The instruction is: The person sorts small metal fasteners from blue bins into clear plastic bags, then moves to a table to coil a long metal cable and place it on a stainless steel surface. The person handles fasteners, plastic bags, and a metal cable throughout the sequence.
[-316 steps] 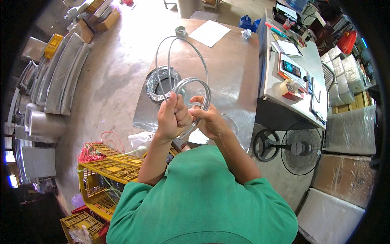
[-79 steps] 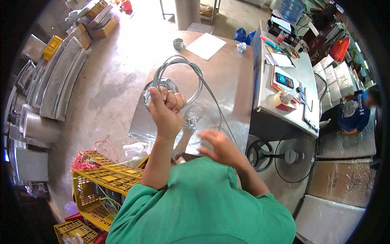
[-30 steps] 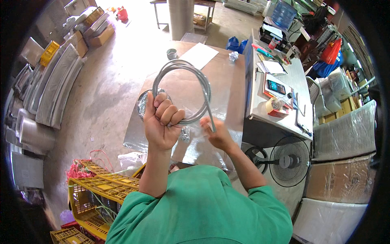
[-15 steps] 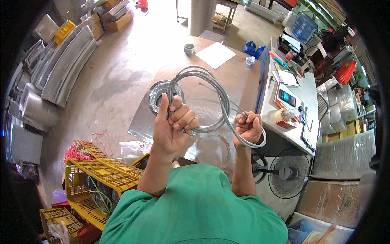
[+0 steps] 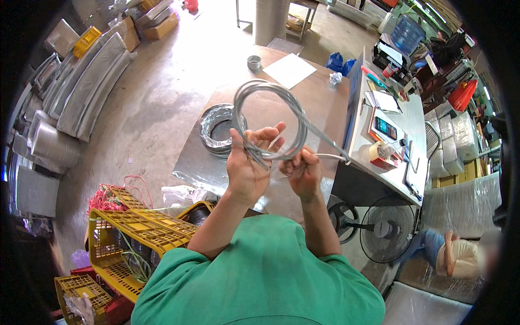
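Observation:
A looped coil of grey wire cable (image 5: pixel 299 115) is held up in front of me over the table. My left hand (image 5: pixel 246 170) supports its lower left side, the strands lying between thumb and partly stretched fingers. At the coil's lower right, my right hand (image 5: pixel 303 173) has its fingers curled and pinched on the cable. A stretch of cable runs out to the right past this hand and bends sharply near the desk edge. Behind my left hand, a wrapped silvery ring-shaped coil (image 5: pixel 208 127) lies on the table.
The brown table (image 5: pixel 216 89) bears a white sheet (image 5: pixel 290 70) and a tape roll (image 5: pixel 254 62). At right stand a desk (image 5: pixel 414 116) with a phone (image 5: pixel 385 128), and a black fan (image 5: pixel 387 230). Yellow crates (image 5: pixel 143 230) are at lower left. Another person (image 5: pixel 452 254) is at far right.
My hands have come closer together, the right one moving left along the cable. My left fingers have loosened from a curl. The other person has come further into view at right.

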The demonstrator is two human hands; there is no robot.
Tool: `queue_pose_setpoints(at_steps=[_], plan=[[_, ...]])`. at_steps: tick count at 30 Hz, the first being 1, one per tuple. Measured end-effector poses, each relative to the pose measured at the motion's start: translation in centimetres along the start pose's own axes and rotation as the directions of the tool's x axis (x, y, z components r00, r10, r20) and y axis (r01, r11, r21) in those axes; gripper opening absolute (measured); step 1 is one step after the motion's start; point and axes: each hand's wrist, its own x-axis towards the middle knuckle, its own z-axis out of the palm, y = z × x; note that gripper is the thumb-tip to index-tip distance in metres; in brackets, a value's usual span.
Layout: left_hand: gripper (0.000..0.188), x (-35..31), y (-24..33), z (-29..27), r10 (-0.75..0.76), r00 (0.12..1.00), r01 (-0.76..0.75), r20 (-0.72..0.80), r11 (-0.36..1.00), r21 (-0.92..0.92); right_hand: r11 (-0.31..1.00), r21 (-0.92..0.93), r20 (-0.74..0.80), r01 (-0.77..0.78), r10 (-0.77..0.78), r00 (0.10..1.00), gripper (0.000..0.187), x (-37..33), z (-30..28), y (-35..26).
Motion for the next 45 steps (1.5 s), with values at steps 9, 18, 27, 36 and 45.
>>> queue_pose_setpoints(at_steps=[9, 18, 27, 36, 45], plan=[[0.051, 4.3, 1.6, -0.7, 0.473, 0.877, -0.462, 0.083, 0.785, 0.414, 0.739, -0.574, -0.204, -0.352, 0.288, 0.936, 0.038, -0.6, 3.7, 1.5], [0.046, 4.2, -4.1, -5.2, 0.470, 0.871, -0.439, 0.145, 0.611, 0.659, 0.053, -0.954, 0.244, 0.296, -0.438, 0.865, 0.026, 3.9, 7.4, 0.6], [0.047, 11.4, -3.6, -9.8, 0.266, 0.886, -0.071, -0.381, 0.887, 0.455, 0.524, -0.744, 0.173, 0.414, -0.447, 0.878, 0.031, 0.2, 5.3, 3.3], [0.046, 15.0, -0.2, -13.5, 0.160, 0.829, -0.115, -0.536, 0.987, 0.116, 0.975, -0.158, -0.010, 0.157, -0.160, 0.987, 0.043, -6.3, 5.7, 1.7], [0.047, 11.6, -0.2, -10.6, -0.017, 0.956, -0.060, -0.293, 0.965, -0.253, 0.933, -0.166, -0.449, -0.319, 0.216, 0.867, 0.028, -7.7, 0.2, 1.9]])
